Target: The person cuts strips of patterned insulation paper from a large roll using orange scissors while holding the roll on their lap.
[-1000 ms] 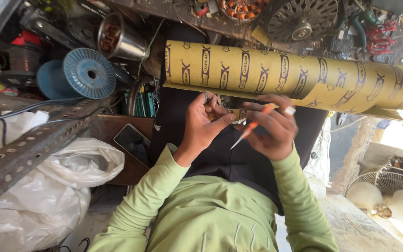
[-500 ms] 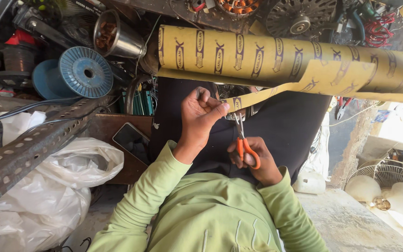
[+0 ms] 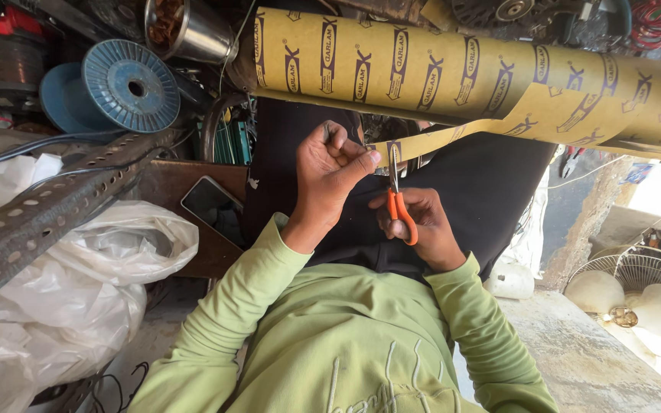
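Partly hidden, scissors [image 3: 397,200] gripped by right hand [image 3: 415,229] meet yellow strip [image 3: 422,145] pinched by left hand [image 3: 334,172].

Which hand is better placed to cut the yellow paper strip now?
The right hand: it holds the orange scissors, with the blades upright at the yellow strip. The left hand pinches the strip's end, probably to hold it taut.

A single head-worn camera looks steeply down the person's own chest and green sleeves, close over the lap. Both hands sit mid-frame: the left hand [image 3: 334,172] just left of centre, the right hand [image 3: 415,226] beside it, slightly nearer the body. Beyond them, at the frame's top, lies a yellow paper roll [image 3: 460,73].
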